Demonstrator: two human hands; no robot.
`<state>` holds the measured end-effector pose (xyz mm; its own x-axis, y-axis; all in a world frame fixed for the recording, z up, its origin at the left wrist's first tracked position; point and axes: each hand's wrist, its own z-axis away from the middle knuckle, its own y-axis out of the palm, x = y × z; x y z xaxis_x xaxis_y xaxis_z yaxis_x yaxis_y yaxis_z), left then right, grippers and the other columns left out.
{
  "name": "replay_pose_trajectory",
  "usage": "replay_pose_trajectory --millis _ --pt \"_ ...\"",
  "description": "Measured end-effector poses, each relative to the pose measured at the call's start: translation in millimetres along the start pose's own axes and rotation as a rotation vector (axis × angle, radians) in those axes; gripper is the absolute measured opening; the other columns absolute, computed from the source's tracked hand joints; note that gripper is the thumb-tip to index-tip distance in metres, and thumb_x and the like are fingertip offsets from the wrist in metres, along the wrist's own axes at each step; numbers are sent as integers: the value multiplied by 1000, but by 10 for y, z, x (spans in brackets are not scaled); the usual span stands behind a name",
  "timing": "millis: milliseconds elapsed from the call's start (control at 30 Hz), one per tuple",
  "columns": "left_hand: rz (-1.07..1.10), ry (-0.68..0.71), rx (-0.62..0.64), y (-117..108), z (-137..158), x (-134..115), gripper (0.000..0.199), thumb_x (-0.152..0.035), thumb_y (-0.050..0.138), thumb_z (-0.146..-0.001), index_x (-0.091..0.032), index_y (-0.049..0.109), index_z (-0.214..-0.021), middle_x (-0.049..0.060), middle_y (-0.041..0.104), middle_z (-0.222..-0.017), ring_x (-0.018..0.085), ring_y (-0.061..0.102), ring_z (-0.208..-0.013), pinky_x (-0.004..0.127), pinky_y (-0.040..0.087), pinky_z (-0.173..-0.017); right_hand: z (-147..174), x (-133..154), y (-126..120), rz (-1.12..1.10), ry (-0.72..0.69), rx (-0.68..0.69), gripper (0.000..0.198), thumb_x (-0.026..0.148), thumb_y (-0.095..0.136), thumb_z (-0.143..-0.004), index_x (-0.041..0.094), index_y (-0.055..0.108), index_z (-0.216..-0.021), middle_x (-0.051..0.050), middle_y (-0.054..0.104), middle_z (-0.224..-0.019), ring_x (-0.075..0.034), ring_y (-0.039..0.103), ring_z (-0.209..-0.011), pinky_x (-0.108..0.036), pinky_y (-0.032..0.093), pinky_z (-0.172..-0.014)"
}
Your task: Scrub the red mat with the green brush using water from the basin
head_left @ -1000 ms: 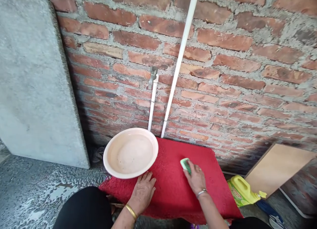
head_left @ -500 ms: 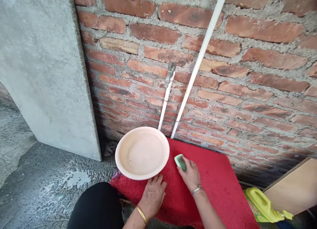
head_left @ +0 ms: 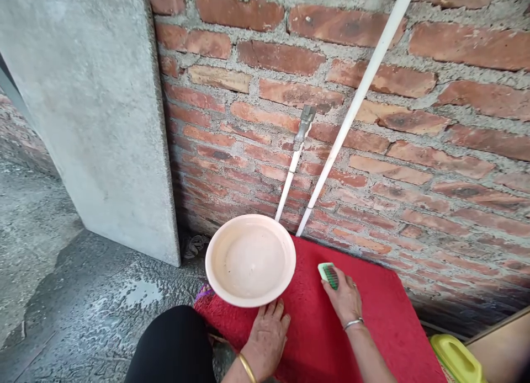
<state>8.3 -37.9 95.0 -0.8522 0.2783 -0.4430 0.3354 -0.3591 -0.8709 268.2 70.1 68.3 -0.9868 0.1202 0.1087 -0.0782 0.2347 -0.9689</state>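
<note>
A green and white scrub brush (head_left: 328, 275) is gripped in my right hand (head_left: 346, 303), just above or on a red cloth (head_left: 372, 294) spread over a flat raised surface. I cannot tell whether the bristles touch the cloth. My left hand (head_left: 268, 334) lies flat on the cloth with its fingers stretched out, their tips by the near rim of a pale pink basin (head_left: 215, 286). That basin stands on the left end of the cloth and seems to hold water with a few dark specks.
A brick wall (head_left: 265, 168) rises behind the cloth, with a tap (head_left: 305, 126) and a long white pipe (head_left: 356, 107). On the left, a concrete slab (head_left: 111, 129) leans over wet floor (head_left: 141, 294). A yellow jug (head_left: 455, 358) sits at the lower right beside a board.
The whole view has shifted, so most things appear further right. My right hand with the brush has moved slightly right, away from the basin. My left hand stays flat on the cloth.
</note>
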Motion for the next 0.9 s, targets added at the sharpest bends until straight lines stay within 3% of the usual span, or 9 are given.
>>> replay_pose_trajectory --millis 200,300,367,467,700,800,900 --pt "14 -10 -44 80 -29 60 44 -32 54 -95 -23 58 -137 14 43 -155 31 38 -144 55 29 -119 -60 836 132 -134 -284 21 45 37 56 -89 28 59 -132 -9 67 -116 -25 62 -107 -36 46 -93" --pt "37 -12 -39 100 -31 93 46 -33 56 -93 -24 57 -138 13 43 -155 30 39 -144 54 28 -120 -185 920 177 -126 -304 34 46 37 58 -87 29 59 -133 -8 67 -116 -25 61 -107 -36 45 -94" --pt "36 -23 -12 83 -31 95 46 -33 56 -93 -24 58 -138 13 42 -156 30 38 -144 53 27 -120 -292 784 186 -104 -270 40 46 39 58 -88 29 59 -133 -9 67 -117 -25 61 -107 -37 44 -96" --pt "26 -32 22 52 -36 83 46 -33 55 -93 -24 57 -138 13 41 -156 30 36 -145 53 27 -121 -436 339 136 -49 -143 45 47 44 55 -89 27 59 -133 -11 67 -116 -26 62 -105 -39 44 -95" --pt "3 -23 51 184 -94 105 48 -31 56 -93 -22 55 -140 15 38 -157 32 33 -146 56 26 -121 -488 -968 -290 100 347 35 62 52 48 -89 15 55 -137 -21 68 -106 -32 68 -91 -44 50 -83" --pt "1 -12 42 230 -109 116 48 -28 56 -93 -23 55 -141 15 38 -157 33 33 -146 58 26 -120 -496 -1089 -396 118 441 22 64 56 46 -87 12 56 -133 -26 68 -105 -35 68 -89 -45 50 -77" --pt "0 -15 56 220 -106 111 49 -28 55 -93 -21 54 -142 16 37 -158 34 34 -146 57 27 -120 -574 -760 -311 75 328 14 61 54 47 -87 16 56 -133 -20 69 -104 -32 67 -91 -43 50 -78"
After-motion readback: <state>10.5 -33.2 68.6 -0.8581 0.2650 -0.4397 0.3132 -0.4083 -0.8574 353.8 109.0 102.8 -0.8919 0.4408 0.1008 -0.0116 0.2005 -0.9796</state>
